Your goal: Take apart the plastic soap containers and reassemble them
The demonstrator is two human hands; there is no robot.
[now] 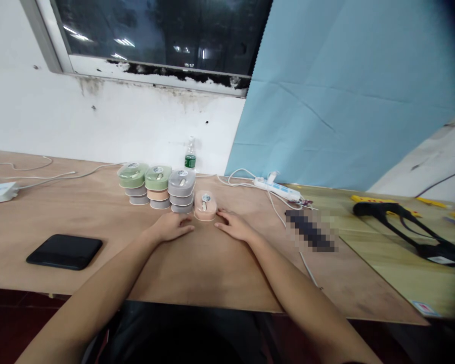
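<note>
My left hand rests palm down on the table in front of a stack of grey lidded boxes, its fingers stretched out and thumb apart. My right hand lies open with fingers spread, right beside a single peach lidded box; whether the fingertips touch it I cannot tell. Neither hand holds anything. Left of the grey stack stands another with a green box over peach and grey ones. The leftmost stack has a green box above grey ones. All have rounded shapes and clear tops.
A black phone-like slab lies at the left on the wooden table. Behind the boxes stands a plastic bottle. A white power strip with cables sits at the right, near a pixelated dark object and a black frame.
</note>
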